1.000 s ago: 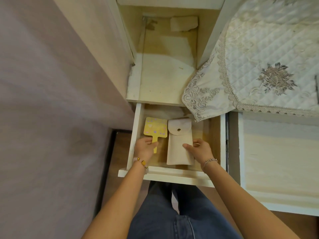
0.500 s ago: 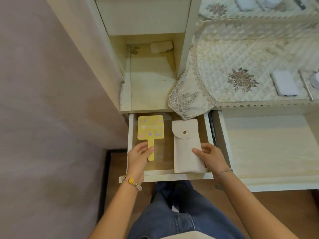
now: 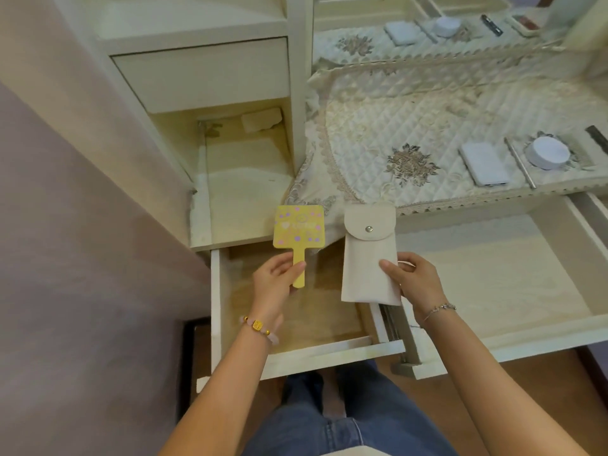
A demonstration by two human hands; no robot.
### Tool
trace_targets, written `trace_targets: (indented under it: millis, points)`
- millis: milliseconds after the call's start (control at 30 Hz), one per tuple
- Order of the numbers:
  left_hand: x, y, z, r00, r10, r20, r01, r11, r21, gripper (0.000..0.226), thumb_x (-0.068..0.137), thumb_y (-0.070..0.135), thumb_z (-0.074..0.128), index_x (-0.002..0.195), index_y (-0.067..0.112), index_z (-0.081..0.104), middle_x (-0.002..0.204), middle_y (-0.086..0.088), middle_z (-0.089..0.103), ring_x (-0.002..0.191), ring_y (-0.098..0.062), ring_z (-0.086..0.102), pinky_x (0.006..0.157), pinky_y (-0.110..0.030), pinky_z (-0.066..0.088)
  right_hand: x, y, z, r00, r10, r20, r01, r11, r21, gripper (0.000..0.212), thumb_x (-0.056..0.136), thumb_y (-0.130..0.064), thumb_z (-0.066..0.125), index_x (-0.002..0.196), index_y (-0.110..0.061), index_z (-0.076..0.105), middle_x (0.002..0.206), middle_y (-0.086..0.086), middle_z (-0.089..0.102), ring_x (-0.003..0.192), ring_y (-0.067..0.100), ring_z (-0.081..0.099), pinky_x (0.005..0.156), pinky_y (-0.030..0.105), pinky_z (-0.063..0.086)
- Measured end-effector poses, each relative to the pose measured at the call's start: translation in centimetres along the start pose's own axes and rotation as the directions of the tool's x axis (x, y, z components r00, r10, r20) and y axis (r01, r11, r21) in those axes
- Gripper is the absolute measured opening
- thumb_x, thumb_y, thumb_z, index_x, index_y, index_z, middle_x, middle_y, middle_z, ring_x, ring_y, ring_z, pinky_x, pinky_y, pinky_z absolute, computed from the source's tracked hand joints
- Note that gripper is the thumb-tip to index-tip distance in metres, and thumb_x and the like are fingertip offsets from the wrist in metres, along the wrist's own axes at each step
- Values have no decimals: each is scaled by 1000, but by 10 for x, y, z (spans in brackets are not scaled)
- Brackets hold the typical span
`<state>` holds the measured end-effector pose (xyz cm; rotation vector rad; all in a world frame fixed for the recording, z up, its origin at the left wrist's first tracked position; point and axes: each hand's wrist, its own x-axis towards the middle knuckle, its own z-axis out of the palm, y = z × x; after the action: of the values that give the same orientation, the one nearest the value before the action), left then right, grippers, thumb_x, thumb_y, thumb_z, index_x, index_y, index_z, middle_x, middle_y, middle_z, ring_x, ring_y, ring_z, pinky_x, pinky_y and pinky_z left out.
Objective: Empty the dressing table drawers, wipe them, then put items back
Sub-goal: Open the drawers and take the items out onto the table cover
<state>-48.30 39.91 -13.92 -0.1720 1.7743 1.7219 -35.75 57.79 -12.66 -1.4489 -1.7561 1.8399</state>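
Note:
My left hand grips the handle of a yellow hand mirror with purple dots, held up above the open left drawer. My right hand holds a beige snap-button pouch by its lower right side, also lifted above that drawer. The drawer's wooden floor shows bare beneath both items. A wider drawer to the right stands open with a pale liner inside.
A quilted lace cloth covers the dressing table top, with a white flat case and a round white jar on it. An open shelf nook sits above the left drawer. A mirror stands at the back. A purple wall is on the left.
Both hands have lifted the yellow mirror and the pouch up out of the left drawer, where they lay a second ago. The view has tilted up toward the table top.

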Motion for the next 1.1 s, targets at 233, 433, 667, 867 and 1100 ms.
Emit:
trace_targets:
  millis: [233,433,667,867,1100]
  points:
    - [35,22,63,999,17,-35,-17,1000,-18,20,80,6,71,96,16,64,86,-2,67,73,-9,62,57,-18,50,61,-29,-36,999,-32,-34,32,999,17,21,83,-9,67,100,-4,56,85,6,62,70,10,59,52,16,49]
    - [79,36,119,997,4,-75,-2,1000,28,26,81,8,70,105,11,62,91,-4,67,75,-9,62,56,-18,50,128,-60,-59,997,-66,-32,66,998,-2,16,82,-8,67,94,-8,56,79,-1,60,68,6,58,49,9,48]
    - [127,49,169,993,21,-117,-10,996,86,29,80,4,71,108,3,63,87,-5,66,73,-10,62,60,-20,53,198,-82,-66,997,-74,-3,74,995,-66,16,81,-11,69,85,-15,54,86,3,60,74,14,58,65,25,48]
    - [142,46,180,986,34,-161,-9,988,153,30,79,7,73,107,6,63,94,-10,67,81,-18,65,72,-33,56,225,-76,-66,994,-98,44,103,984,-144,19,80,-14,69,94,-15,56,93,8,63,82,20,59,67,28,47]
    - [141,40,186,959,176,-222,-67,903,425,32,79,17,73,109,9,65,93,-2,65,87,-17,64,81,-31,54,228,-72,-71,980,-197,39,199,927,-317,28,78,-26,69,103,-17,66,91,-1,66,88,16,62,82,33,50]
